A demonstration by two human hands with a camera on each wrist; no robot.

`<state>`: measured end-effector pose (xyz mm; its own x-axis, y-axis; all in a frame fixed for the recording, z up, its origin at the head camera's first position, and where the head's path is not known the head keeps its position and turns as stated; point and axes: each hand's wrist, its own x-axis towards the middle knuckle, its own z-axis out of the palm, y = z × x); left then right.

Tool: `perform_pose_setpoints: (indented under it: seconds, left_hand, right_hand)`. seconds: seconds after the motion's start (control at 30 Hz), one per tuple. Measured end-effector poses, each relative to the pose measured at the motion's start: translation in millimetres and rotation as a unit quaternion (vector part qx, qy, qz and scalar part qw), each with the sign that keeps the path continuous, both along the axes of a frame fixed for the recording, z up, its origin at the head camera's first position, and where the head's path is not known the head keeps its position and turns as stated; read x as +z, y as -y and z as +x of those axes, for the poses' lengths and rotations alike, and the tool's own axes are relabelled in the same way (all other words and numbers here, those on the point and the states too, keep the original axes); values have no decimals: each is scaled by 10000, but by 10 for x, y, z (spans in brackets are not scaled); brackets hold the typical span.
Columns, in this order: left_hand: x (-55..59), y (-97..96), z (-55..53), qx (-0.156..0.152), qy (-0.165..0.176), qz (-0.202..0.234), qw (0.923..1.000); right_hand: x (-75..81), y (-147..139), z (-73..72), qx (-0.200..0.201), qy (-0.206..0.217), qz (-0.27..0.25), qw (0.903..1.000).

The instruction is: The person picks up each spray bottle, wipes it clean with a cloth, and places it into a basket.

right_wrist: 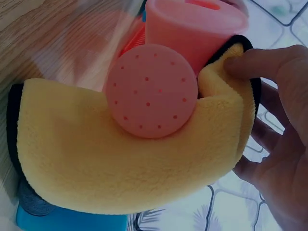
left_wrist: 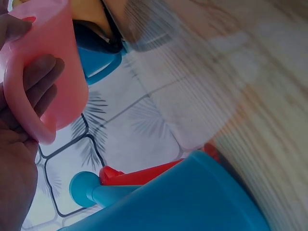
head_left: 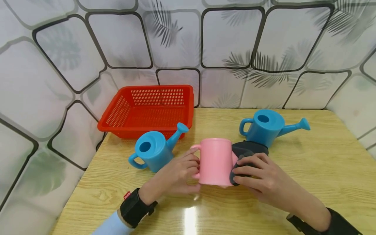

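Note:
A pink watering can (head_left: 215,161) is held tilted over the table's front middle. My left hand (head_left: 180,171) grips its handle (left_wrist: 20,98), with fingers passed through the loop. At the can's right side, my right hand (head_left: 267,176) pinches a cloth (head_left: 249,148), dark grey on one face and fluffy yellow with black edging on the other. In the right wrist view, the yellow face wraps below the can's round, holed sprinkler head (right_wrist: 151,91). The thumb (right_wrist: 264,62) presses a fold of the cloth near the can's body.
One blue watering can (head_left: 155,153) stands left of the pink one, close to my left hand. Another blue watering can (head_left: 265,127) is behind the cloth at right. A red plastic basket (head_left: 147,132) sits at the back left of the wooden table (head_left: 323,163), before a patterned curtain.

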<state>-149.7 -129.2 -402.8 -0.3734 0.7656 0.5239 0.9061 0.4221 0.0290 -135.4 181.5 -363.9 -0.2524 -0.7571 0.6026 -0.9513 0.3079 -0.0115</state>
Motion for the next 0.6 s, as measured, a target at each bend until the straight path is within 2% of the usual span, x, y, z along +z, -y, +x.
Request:
perform_pose_setpoints:
  seconds: [0.13, 0.2, 0.27, 0.4, 0.5, 0.6]
  left_hand:
    - [4, 18, -12, -7, 104, 64, 9999]
    - [-1, 15, -16, -58, 107, 25, 9999]
    - [-8, 7, -19, -117, 85, -33, 9999]
    - [-10, -12, -11, -190, -6, -170, 9997]
    - [3, -24, -1, -223, -17, -221, 9995]
    - [14, -36, 8, -218, -44, -260, 9994]
  right_hand:
    - [25, -1, 38, 168, 3, 286, 9994]
    - [46, -19, 25, 207, -65, 248, 9995]
    - [73, -56, -16, 99, -199, 73, 9997]
    - [104, -122, -158, -362, -533, -235, 9976]
    - [79, -129, -255, -511, -621, -61, 9967]
    - [41, -128, -300, -507, -499, 121, 9974]
